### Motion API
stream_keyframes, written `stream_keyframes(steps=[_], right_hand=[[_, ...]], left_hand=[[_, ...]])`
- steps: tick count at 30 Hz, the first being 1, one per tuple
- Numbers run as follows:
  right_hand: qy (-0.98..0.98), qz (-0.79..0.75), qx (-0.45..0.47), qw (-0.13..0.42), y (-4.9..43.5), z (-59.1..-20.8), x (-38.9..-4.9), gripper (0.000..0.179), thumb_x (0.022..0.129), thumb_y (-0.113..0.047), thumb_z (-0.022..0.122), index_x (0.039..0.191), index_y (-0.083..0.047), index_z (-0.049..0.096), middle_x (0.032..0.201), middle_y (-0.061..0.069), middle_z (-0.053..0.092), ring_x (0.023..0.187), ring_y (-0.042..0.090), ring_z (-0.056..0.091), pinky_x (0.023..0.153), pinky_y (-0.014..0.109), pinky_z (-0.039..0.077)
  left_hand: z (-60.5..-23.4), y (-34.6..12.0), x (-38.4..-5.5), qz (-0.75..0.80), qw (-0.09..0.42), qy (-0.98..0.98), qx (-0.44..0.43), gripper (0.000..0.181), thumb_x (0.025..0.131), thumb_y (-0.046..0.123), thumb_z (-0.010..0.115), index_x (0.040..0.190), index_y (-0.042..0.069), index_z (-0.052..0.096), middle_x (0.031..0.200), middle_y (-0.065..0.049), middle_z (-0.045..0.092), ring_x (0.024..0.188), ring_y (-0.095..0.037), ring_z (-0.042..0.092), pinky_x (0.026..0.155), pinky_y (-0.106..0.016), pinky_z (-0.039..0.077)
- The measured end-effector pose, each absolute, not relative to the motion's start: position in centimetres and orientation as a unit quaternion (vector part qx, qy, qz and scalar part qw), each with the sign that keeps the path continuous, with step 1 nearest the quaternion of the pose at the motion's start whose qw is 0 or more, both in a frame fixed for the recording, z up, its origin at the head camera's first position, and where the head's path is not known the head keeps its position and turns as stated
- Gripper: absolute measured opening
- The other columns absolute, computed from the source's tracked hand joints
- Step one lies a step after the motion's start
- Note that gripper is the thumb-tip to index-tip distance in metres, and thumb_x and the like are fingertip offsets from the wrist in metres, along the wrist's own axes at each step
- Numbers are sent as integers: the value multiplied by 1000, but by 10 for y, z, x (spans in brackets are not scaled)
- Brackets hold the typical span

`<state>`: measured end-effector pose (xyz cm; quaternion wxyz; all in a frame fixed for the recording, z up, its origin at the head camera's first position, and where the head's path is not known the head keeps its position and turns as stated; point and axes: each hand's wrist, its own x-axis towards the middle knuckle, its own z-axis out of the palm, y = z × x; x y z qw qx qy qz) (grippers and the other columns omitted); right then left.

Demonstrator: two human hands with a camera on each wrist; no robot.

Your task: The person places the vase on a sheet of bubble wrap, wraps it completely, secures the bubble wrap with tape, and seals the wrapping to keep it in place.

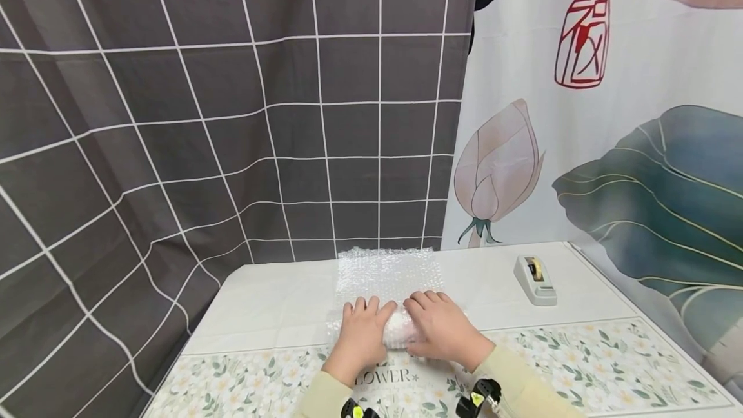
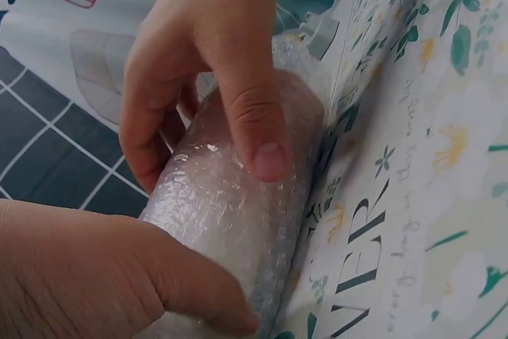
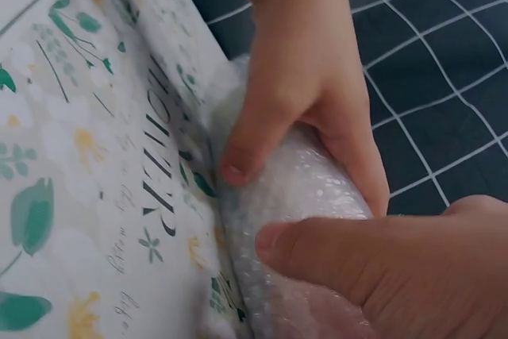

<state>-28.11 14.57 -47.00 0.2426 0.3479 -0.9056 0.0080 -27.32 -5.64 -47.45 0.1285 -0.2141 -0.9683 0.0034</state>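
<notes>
A sheet of clear bubble wrap [image 1: 386,274] lies flat toward the back of the table. Its near part is rolled round a thick bundle [image 2: 230,188], pinkish and whitish inside; what the wrap encloses cannot be made out. My left hand [image 1: 362,335] grips the left end of this roll, thumb on the near side and fingers over the top. On the right end, my right hand [image 1: 445,333] holds it in the same way. The right wrist view shows both thumbs pressing the plastic, with the left hand [image 3: 305,77] farther off.
A grey tape dispenser [image 1: 536,281] with yellowish tape stands at the right rear of the table. Beneath the roll is a flower-printed table cover [image 1: 249,379] with lettering. A dark checked curtain [image 1: 348,179] and a white floral curtain [image 1: 516,82] hang behind.
</notes>
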Motion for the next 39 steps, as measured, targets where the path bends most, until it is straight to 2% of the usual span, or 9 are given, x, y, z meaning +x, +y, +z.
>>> stream_keyframes(steps=[4, 8, 11, 16, 25, 34, 39], right_hand=[[-904, -11, 347, 251, 145, -473, -280, 82, 65, -58, 84, 124, -7, 59, 116, 6, 62, 103, 26, 60, 90, 44, 51], [-906, -24, 343, 247, 146, -478, -281, 86, 62, -57, 87, 126, -8, 58, 116, 5, 60, 103, 25, 59, 90, 43, 50], [-911, -30, 338, 236, 147, -481, -283, 86, 61, -55, 88, 127, -10, 57, 116, 3, 60, 104, 24, 58, 91, 43, 49], [-914, -33, 335, 224, 148, -482, -286, 82, 60, -52, 88, 125, -12, 57, 113, 3, 60, 101, 23, 58, 90, 43, 50], [-916, -30, 342, 207, 148, -480, -285, 75, 62, -50, 87, 122, -13, 59, 105, 3, 62, 94, 24, 61, 85, 43, 53], [-921, -7, 348, 177, 149, -476, -290, 70, 61, -48, 86, 117, -13, 62, 106, 1, 65, 93, 24, 63, 82, 44, 54], [-920, 8, 355, 166, 149, -473, -292, 67, 60, -44, 87, 115, -14, 63, 107, 0, 66, 91, 23, 63, 79, 43, 55]], left_hand=[[-475, -58, -278, -7, 123, -968, -218, 80, 67, 49, 81, 139, 28, 56, 110, -1, 56, 94, -21, 46, 86, -46, 41], [-474, -58, -282, -24, 114, -969, -217, 73, 76, 69, 65, 137, 29, 59, 106, -1, 56, 94, -22, 48, 82, -46, 42], [-474, -58, -283, -36, 106, -971, -210, 70, 84, 75, 53, 136, 29, 60, 109, -3, 58, 100, -25, 51, 85, -51, 44], [-472, -56, -283, -54, 99, -972, -206, 67, 91, 76, 43, 135, 28, 62, 113, -5, 62, 104, -27, 54, 89, -56, 45], [-470, -53, -282, -52, 91, -976, -188, 58, 102, 63, 30, 127, 26, 68, 113, -5, 66, 104, -28, 59, 89, -58, 48], [-468, -53, -283, -38, 80, -980, -177, 60, 104, 60, 26, 126, 22, 67, 119, -5, 67, 110, -29, 60, 91, -57, 48], [-469, -54, -284, -29, 91, -980, -173, 60, 104, 59, 29, 124, 18, 67, 118, -5, 68, 108, -29, 62, 90, -52, 50]])
